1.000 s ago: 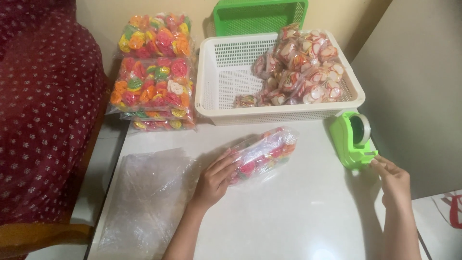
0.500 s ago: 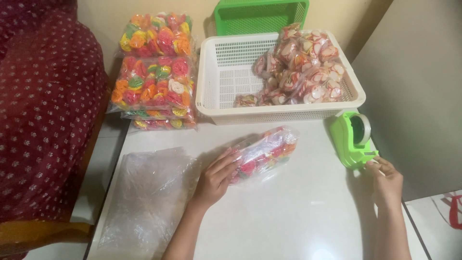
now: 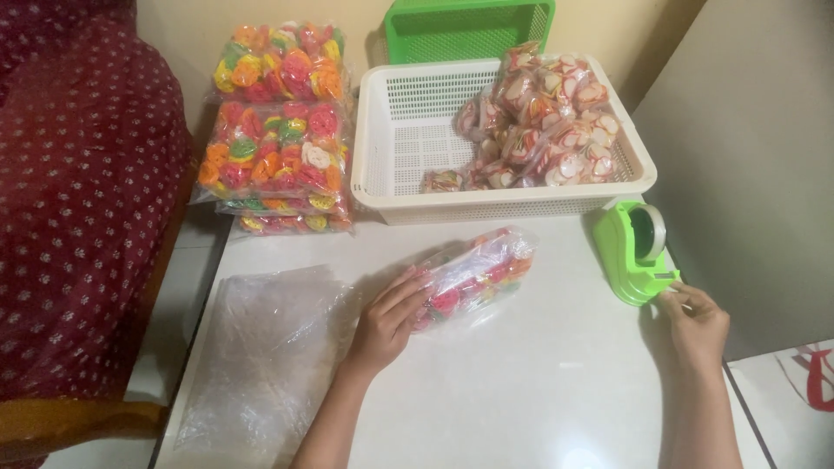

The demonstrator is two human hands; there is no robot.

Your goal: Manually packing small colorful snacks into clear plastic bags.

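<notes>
Left hand (image 3: pixel 387 321) flat on small clear bag of coloured snacks (image 3: pixel 476 276), pinning fold; right hand (image 3: pixel 698 321) pinching tape end at green dispenser (image 3: pixel 637 252): best drawn steadily against cutter.

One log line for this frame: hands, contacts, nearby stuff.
left hand: flat on snack bag | right hand: fingertips at tape dispenser | white basket: part filled

Soft, even indoor light falls from above, bright on the white table (image 3: pixel 539 382), where a pale glare patch sits at the near edge. Faint shadows trail beside both forearms. Focus is mildly soft throughout, and the clear plastic bags (image 3: pixel 261 356) show dull sheen.
</notes>
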